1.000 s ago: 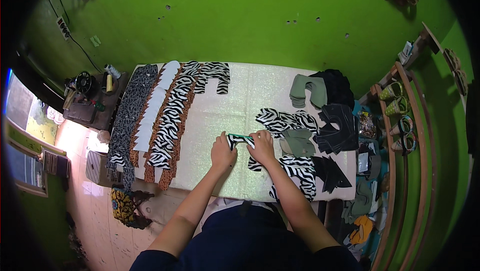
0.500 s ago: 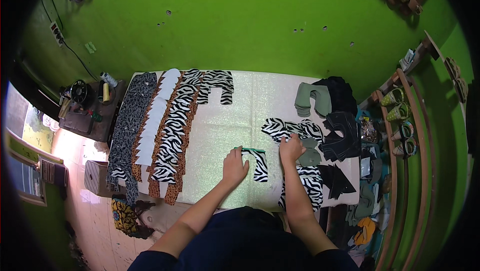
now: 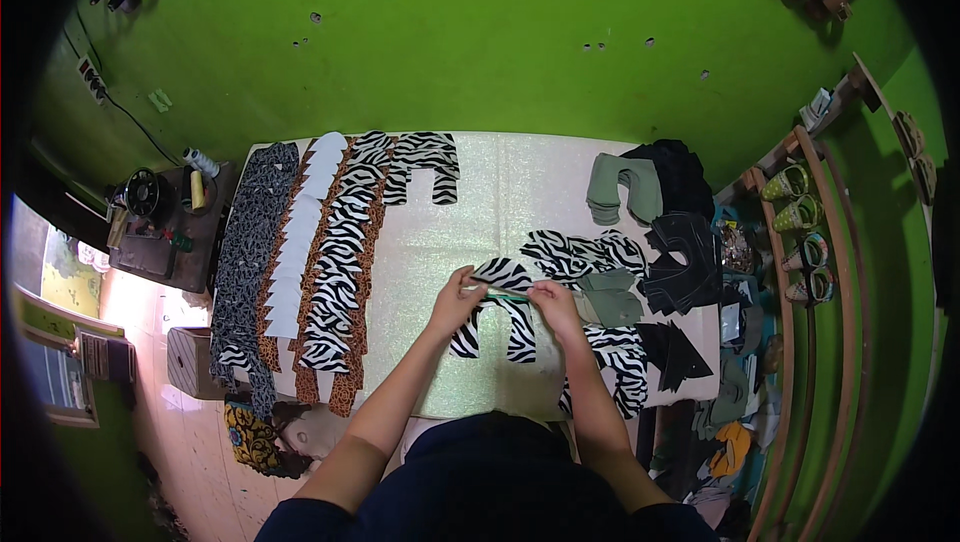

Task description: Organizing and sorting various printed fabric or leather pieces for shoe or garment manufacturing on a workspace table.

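Observation:
Both my hands hold a curved zebra-print piece [image 3: 503, 272] between them, near the middle of the table. My left hand [image 3: 456, 302] is closed on its left end, and my right hand [image 3: 556, 303] pinches its right end. Just under it lies a U-shaped zebra-print piece [image 3: 521, 334] with a green strip along its top edge, its two legs pointing toward me. Whether the two pieces touch cannot be made out. Beyond my right hand sits a stack of zebra-print pieces [image 3: 580, 254], with grey-green pieces [image 3: 610, 300] beside that hand.
Overlapping rows of zebra-print [image 3: 340, 282], white [image 3: 287, 287] and dark patterned pieces [image 3: 255, 242] cover the table's left side. Black pieces [image 3: 682, 267] lie at the right. A wooden rack with sandals [image 3: 800, 214] stands right of the table; a small dark table [image 3: 160, 232] stands left.
My right hand has taken a curved zebra-print piece from the right-hand stack and brought it left over the U-shaped piece. My left hand now grips its other end.

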`<action>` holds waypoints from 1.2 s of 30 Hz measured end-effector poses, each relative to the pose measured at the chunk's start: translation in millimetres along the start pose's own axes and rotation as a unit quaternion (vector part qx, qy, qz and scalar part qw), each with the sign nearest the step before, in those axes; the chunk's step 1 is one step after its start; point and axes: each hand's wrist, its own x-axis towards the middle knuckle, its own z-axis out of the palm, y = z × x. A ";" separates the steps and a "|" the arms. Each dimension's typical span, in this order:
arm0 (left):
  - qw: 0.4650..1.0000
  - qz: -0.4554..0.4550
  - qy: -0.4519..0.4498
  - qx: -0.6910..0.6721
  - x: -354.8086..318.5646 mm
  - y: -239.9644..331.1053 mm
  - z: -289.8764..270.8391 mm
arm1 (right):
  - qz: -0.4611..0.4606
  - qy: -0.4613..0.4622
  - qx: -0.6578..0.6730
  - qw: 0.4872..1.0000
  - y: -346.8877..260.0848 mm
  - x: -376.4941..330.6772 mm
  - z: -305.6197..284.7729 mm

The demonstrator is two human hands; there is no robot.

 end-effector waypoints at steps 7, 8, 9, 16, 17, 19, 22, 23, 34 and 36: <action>0.992 -0.026 0.005 0.126 -5.9 -20.5 -17.2 | -0.016 0.035 -0.198 0.979 23.6 5.3 5.5; 0.981 -0.015 0.009 0.191 -6.6 -21.5 -16.3 | -0.014 0.035 -0.198 0.979 27.4 4.5 3.5; 0.971 -0.017 0.019 0.239 -9.3 -19.4 -16.6 | -0.005 0.044 -0.230 0.972 20.3 -1.8 7.2; 0.920 -0.047 -0.012 0.389 -13.8 -11.2 -13.4 | -0.038 0.091 -0.358 0.929 16.4 -15.0 22.4; 0.913 -0.042 -0.012 0.405 -13.8 -11.7 -12.0 | -0.011 0.091 -0.386 0.918 16.8 -15.3 22.6; 0.906 -0.039 -0.011 0.421 -13.3 -12.5 -9.9 | 0.016 0.090 -0.412 0.907 16.1 -15.1 24.6; 0.895 -0.035 0.007 0.444 -12.8 -14.0 -5.8 | 0.000 0.084 -0.486 0.870 16.2 -14.3 27.0; 0.883 -0.029 0.007 0.468 -13.6 -14.7 -4.6 | -0.007 0.102 -0.504 0.858 15.6 -16.2 27.9; 0.860 0.078 0.099 0.494 -28.7 -21.0 24.0 | -0.026 0.165 -0.536 0.828 17.7 -27.8 47.4; 0.861 0.088 0.124 0.486 -27.6 -23.7 25.9 | -0.024 0.167 -0.524 0.835 20.1 -24.0 43.9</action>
